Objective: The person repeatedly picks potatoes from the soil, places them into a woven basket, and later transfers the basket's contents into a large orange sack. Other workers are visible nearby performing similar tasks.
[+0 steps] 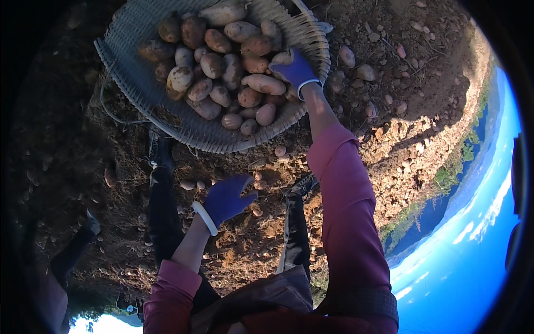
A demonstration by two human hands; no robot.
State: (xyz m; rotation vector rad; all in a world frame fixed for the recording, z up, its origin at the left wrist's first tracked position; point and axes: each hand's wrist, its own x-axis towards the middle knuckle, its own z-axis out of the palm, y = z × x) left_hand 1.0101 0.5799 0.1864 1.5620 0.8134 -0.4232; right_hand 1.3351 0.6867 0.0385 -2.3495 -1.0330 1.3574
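Note:
A wide woven basket (137,100) with a pile of soil-marked potatoes (212,65) stands on the ground at the top of the view. My right hand (297,70), in a purple glove, reaches over its right side and rests on a pale potato (282,58); whether the fingers close round it is hard to tell. My left hand (229,198), in a matching glove with a white bangle at the wrist, hangs below the basket, thumb and fingers apart and nothing between them. Small potatoes (259,180) lie on the soil close to its fingertips.
Loose potatoes (347,56) and clods are scattered over the dry soil right of the basket. My shoes (160,146) are planted below the basket's near edge. At the left, another person's leg and shoe (92,223) show in shadow. A wire loop (109,109) hangs at the basket's left.

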